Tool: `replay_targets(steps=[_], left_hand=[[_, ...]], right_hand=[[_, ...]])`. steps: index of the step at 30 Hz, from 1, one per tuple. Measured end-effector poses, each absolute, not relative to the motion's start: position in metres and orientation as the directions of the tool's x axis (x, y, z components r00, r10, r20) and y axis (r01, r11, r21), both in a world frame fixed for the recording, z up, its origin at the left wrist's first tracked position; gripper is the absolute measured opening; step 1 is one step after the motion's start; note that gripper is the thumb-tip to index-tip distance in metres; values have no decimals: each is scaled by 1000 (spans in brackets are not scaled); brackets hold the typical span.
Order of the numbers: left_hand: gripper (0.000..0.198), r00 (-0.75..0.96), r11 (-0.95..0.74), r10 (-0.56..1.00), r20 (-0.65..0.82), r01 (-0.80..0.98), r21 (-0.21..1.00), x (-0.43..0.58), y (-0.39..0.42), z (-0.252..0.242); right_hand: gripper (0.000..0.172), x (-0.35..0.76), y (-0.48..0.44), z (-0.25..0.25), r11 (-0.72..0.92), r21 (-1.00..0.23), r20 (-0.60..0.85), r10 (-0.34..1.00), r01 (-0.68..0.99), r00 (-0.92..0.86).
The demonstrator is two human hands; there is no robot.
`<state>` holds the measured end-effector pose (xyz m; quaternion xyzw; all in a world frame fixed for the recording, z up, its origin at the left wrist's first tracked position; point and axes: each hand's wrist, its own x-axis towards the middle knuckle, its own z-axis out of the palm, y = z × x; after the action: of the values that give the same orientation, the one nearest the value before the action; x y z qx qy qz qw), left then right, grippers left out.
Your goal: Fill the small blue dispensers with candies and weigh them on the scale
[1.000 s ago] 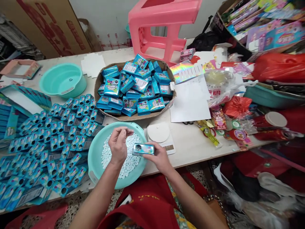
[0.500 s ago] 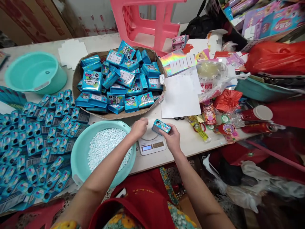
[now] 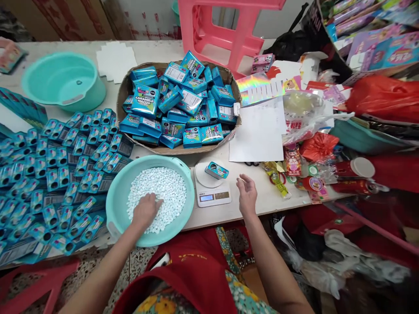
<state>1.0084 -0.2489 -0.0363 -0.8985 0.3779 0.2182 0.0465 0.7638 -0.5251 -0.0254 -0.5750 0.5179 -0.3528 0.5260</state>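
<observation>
My left hand (image 3: 146,211) is down in a turquoise basin (image 3: 113,179), touching a heap of small white candies (image 3: 173,185). Its thumb is apart from the fingers, and the fingertips are partly hidden. A small blue box (image 3: 216,170) with a round hole in its top lies on the round plate of a white kitchen scale (image 3: 214,197). The scale's display is lit, but I cannot read it. Just right of the scale, my right hand (image 3: 247,192) is held open with nothing in it.
Many blue boxes (image 3: 62,179) stand packed on the left. Behind the basin, a cardboard tray (image 3: 176,150) holds a pile of blue boxes. An empty turquoise basin (image 3: 62,83) is at the back left. White paper (image 3: 257,135), wrappers and bags crowd the right side.
The small blue box has gone from my right hand onto the scale, and that hand has drawn back to the right. My left hand has moved from beside the scale into the candies.
</observation>
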Motion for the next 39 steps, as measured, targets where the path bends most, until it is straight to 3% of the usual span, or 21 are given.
replay_targets(steps=[3,5,7,9,10,12,15,18,22,26,30,34,39], left_hand=[[31,586,-737,-649,-485,-642,212,998,-257,-33],[27,620,-781,-624,-476,-482,397,1004,-258,-29],[29,653,-736,-574,-494,-147,661,1017,-258,-25],[30,605,-491,-564,-562,301,818,1031,-258,-22],[28,565,-337,-572,-595,499,798,1038,-260,-21],[24,485,-96,-581,-654,757,646,1048,-266,-21],[25,385,55,-551,-740,902,428,1053,-282,-24],[32,343,98,-538,-770,933,347,1049,-298,-22],[34,369,133,-540,-757,925,356,1040,-311,9],[35,547,253,-594,-590,823,509,1025,-323,70],[39,765,356,-526,-371,594,721,1008,-337,111],[38,872,350,-412,-266,421,837,999,-343,108],[36,900,327,-356,-251,372,869,998,-345,97]], right_hand=[[41,752,-520,-31,107,-959,-141,-983,-262,116],[41,750,-516,-33,111,-960,-142,-984,-256,106],[41,753,-512,-33,120,-964,-149,-983,-238,106],[41,758,-508,-30,128,-967,-155,-981,-219,112],[41,762,-506,-28,124,-969,-152,-981,-216,118],[42,773,-504,-22,92,-970,-128,-980,-226,151],[53,797,-507,-14,-18,-962,-52,-967,-272,248],[66,822,-515,-9,-114,-934,-12,-937,-337,350],[47,842,-511,16,-181,-917,30,-920,-357,391],[40,853,-472,61,-371,-897,181,-804,-241,566],[35,872,-428,82,-467,-870,184,-604,-157,776],[35,887,-410,76,-519,-836,187,-573,-177,798],[37,890,-411,72,-552,-801,149,-558,-232,816]])
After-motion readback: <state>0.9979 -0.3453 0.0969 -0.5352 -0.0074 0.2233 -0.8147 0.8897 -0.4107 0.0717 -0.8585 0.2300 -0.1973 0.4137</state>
